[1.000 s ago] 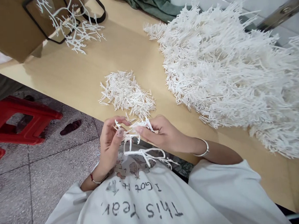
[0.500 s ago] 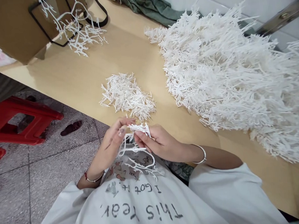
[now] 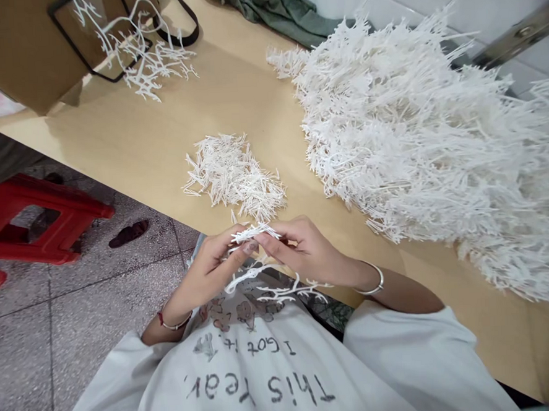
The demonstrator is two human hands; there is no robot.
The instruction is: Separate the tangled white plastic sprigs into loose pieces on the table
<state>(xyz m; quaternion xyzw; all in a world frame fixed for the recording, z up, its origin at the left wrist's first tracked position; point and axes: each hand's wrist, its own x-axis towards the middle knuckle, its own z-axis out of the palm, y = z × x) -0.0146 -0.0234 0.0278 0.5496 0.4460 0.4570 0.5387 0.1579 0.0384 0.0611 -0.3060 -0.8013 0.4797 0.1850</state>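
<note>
Since the previous frame, the hands have closed in and the white branched sprig (image 3: 252, 233) has swung more level. Left hand (image 3: 208, 274) and right hand (image 3: 309, 253) both pinch its upper stem between thumb and fingertips, the two grips almost meeting. The sprig's lower branches (image 3: 284, 290) trail just below the grip, above the printed shirt (image 3: 252, 380). Directly ahead of the grip lies a small pile of white sprigs (image 3: 232, 177) on the pale wooden tabletop (image 3: 113, 159); a much larger heap (image 3: 414, 141) sits further ahead and right.
</note>
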